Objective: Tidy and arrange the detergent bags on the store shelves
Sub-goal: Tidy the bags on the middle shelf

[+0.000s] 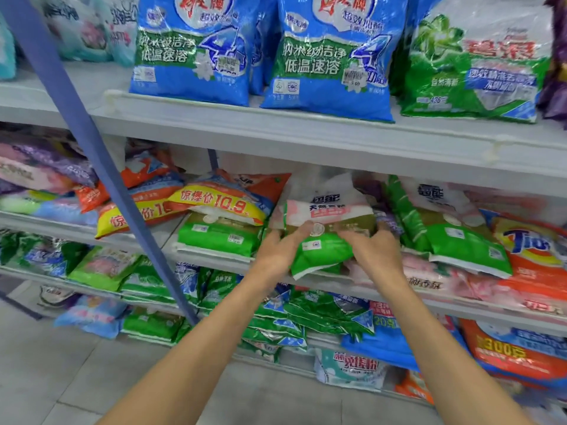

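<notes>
A green, white and pink detergent bag (325, 228) lies at the front of the middle shelf (306, 283), its lower end hanging over the edge. My left hand (280, 251) grips the bag's left side with the thumb on top. My right hand (372, 251) grips its right side. A similar green bag (221, 236) lies flat to the left under a yellow and orange bag (221, 200). Another green and white bag (454, 234) leans to the right.
Blue bags (196, 47) (334, 56) and a green bag (475, 65) stand upright on the top shelf (276, 130). A blue slanted post (92, 148) crosses in front on the left. An orange Tide bag (534, 250) lies at right. Lower shelves hold heaps of green and blue bags (306, 317).
</notes>
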`<state>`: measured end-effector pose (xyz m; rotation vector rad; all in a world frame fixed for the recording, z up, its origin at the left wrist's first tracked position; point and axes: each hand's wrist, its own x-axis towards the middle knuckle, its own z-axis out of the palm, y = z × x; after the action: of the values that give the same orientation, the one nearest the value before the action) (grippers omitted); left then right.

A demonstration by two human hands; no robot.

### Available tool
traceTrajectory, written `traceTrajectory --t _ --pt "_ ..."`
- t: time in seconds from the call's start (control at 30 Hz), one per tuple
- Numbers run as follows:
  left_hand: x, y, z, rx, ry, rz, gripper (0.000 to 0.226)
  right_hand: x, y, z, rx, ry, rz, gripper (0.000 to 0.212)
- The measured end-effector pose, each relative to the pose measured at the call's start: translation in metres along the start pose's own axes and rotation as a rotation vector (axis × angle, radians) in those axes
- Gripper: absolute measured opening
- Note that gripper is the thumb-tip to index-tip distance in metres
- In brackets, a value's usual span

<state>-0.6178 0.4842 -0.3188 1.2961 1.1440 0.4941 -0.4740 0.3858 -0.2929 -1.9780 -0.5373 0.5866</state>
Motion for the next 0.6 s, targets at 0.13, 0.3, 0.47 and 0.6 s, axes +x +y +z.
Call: traceTrajectory --t 0.13,0.3,0.47,0.6 --pt "0.007 0.019 -0.012 -0.13 -0.103 -0.011 0.091 0.001 0.0 0.019 0.297 0.001 0.018 0.045" --pt "0.007 0.036 -0.048 -0.154 -0.141 0.146 0.054 0.002 -0.001 0.046 0.479 -0.037 -0.028 0.06" --pt "0.01 0.02 -0.068 -0.125 0.083 0.237 0.046 0.01 -0.007 0.074 0.411 -0.239 -0.014 0.045" --pt "0.018 0.016 -0.067 0.066 0.244 0.323 0.029 0.015 -0.014 0.066 0.028 -0.27 -0.041 0.033"
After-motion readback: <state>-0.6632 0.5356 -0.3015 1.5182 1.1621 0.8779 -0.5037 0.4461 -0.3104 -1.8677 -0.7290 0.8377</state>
